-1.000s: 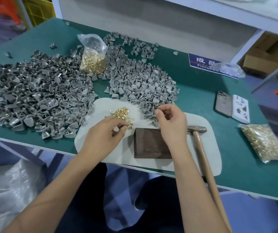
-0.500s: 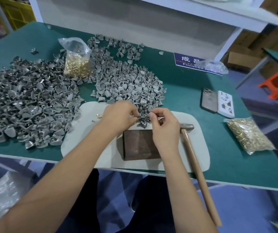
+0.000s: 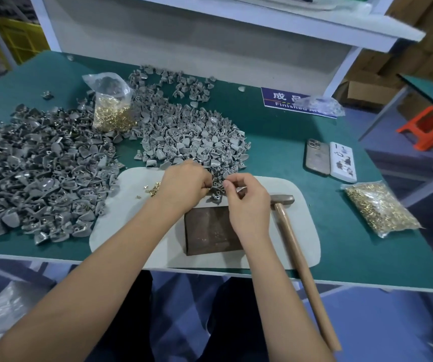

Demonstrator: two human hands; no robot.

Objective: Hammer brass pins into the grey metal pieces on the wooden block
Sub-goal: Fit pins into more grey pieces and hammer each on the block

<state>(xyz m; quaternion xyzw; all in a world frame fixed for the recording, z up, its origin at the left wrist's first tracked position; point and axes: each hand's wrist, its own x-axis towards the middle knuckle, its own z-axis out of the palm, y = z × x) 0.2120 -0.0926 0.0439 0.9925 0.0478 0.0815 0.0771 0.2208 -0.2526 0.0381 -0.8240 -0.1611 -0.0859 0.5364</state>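
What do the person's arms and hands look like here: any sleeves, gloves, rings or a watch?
Both forearms are bare to the frame's bottom edge, with no sleeves in view. The left hand and the right hand wear no gloves, and no watch or wristband shows. Rings cannot be made out.
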